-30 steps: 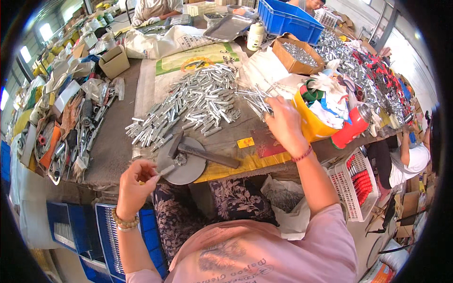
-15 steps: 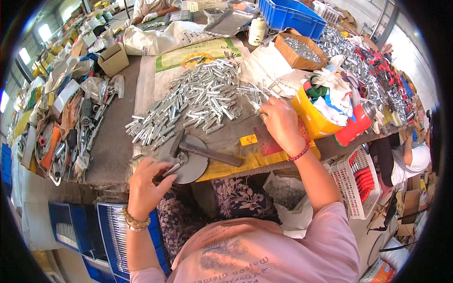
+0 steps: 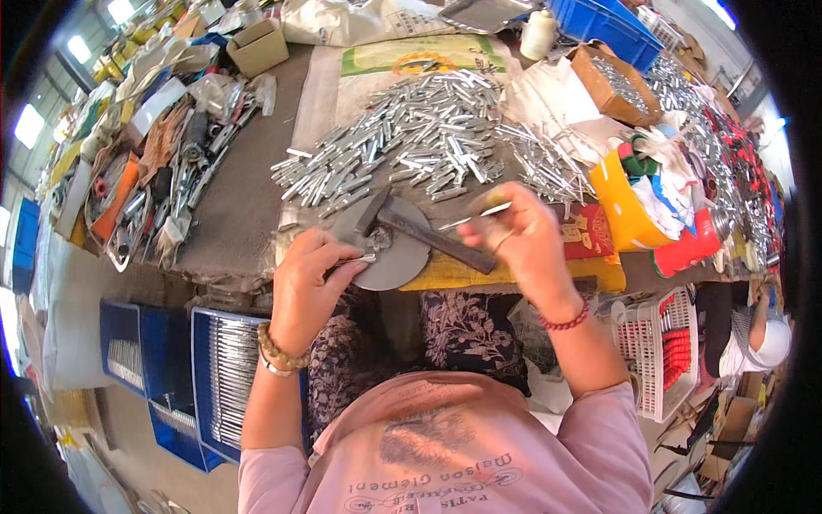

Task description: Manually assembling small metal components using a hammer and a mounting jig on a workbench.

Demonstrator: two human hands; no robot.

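Between thumb and fingers, my left hand (image 3: 312, 272) pinches a small metal tube (image 3: 363, 258) at the left rim of a round grey metal disc (image 3: 402, 261). My right hand (image 3: 518, 236), slightly blurred, grips a thin metal rod (image 3: 473, 217) that points left over the bench. A hammer (image 3: 437, 242) lies across the disc, its head at the far left and its handle running to the near right. Beyond both hands spreads a heap of short silvery metal tubes (image 3: 437, 128). Beside it, to the right, lies a smaller pile of thin metal rods (image 3: 544, 163).
A yellow bin (image 3: 629, 206) of rags stands at right, beside a red bottle (image 3: 685, 244). Behind them is a cardboard box (image 3: 612, 86) of small metal parts. Tools crowd a tray (image 3: 120, 253) at left. Blue crates (image 3: 205, 377) with metal rods stand below the bench.
My right hand has come back from the rod pile toward the disc, carrying a rod. The left hand has lifted its metal tube slightly. The whole view has shifted.
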